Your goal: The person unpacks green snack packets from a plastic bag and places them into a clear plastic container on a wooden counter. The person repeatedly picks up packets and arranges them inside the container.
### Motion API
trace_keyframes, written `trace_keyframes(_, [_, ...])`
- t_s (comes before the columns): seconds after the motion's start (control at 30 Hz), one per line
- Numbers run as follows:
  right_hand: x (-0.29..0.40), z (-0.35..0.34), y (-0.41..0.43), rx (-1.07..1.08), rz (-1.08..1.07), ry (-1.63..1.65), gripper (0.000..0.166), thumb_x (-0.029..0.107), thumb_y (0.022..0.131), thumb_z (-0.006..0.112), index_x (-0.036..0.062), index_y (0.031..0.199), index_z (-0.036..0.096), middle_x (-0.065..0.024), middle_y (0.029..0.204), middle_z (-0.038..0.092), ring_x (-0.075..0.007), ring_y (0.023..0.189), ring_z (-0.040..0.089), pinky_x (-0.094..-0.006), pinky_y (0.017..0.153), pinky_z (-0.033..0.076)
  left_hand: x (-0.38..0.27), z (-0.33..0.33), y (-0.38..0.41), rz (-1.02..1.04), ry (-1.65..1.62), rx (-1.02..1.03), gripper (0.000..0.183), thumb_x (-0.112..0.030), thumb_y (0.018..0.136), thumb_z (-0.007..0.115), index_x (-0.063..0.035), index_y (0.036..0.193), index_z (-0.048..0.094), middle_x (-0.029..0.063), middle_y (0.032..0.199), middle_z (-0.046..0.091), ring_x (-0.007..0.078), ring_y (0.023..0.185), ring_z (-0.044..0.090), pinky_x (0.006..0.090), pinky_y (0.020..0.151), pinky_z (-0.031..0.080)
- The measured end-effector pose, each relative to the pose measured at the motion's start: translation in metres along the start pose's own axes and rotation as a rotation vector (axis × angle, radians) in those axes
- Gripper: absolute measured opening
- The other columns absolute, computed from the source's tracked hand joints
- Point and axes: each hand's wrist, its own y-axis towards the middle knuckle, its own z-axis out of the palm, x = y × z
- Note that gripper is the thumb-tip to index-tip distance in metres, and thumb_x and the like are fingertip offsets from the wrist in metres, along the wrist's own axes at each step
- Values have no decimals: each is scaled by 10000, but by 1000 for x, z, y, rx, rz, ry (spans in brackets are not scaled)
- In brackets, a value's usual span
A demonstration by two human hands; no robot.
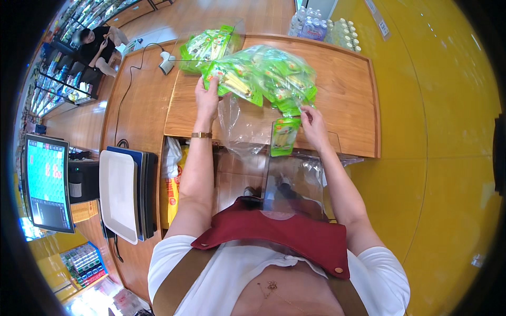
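My left hand (206, 100) pinches the corner of a green snack packet (237, 85) at the mouth of a clear plastic bag (272, 55). Several similar green packets (282, 81) fill the bag, which lies on the wooden counter. At the bag's near right side, the fingers of my right hand (314, 122) are closed on its film. Just left of that hand, one more green packet (285, 136) stands upright over the rim of a clear plastic box (294, 181) near my apron; whether it touches the box is unclear. Loose film from the bag hangs over the counter's front edge.
Another clear box (237, 29) with green packets (209, 45) stands at the back, beside a corded barcode scanner (166, 63). Trays (118, 193) and a monitor (47, 181) are at left. A seated person (99, 45) is far left; bottled drinks (312, 25) stand behind the counter (344, 102).
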Motion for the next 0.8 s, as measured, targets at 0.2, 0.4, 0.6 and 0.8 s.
trace_keyframes(0.2, [89,-11,-1,5,-282,-9,329,208,835,600,46,1118,557,-162,1026,560,-285,983,549,-360,849,437,-51,-30,-26,31,23,72,310,-162,886,530,-28,1160,480,92,1015,614,180,862,642,324,622,590])
trace_keyframes(0.4, [168,-26,-2,55,-450,35,600,287,778,681,62,1274,427,-184,1139,487,-314,1081,493,-387,919,400,-80,-19,-52,70,-131,185,323,-163,884,534,-19,1166,472,99,1014,615,174,841,650,310,609,593])
trace_keyframes(0.6, [166,-25,-11,-221,-377,-22,781,336,788,684,9,1352,253,-210,1193,433,-301,1120,463,-397,952,386,-69,5,-72,78,-406,191,340,-172,882,531,-34,1183,456,114,1081,587,190,913,629,302,680,583])
trace_keyframes(0.8, [146,-36,-19,235,207,1270,638,171,823,657,19,1324,291,-132,1210,474,-235,1093,511,-364,922,439,-49,46,-100,44,-507,124,352,-128,886,523,-51,1217,430,99,1091,577,188,930,609,326,725,558])
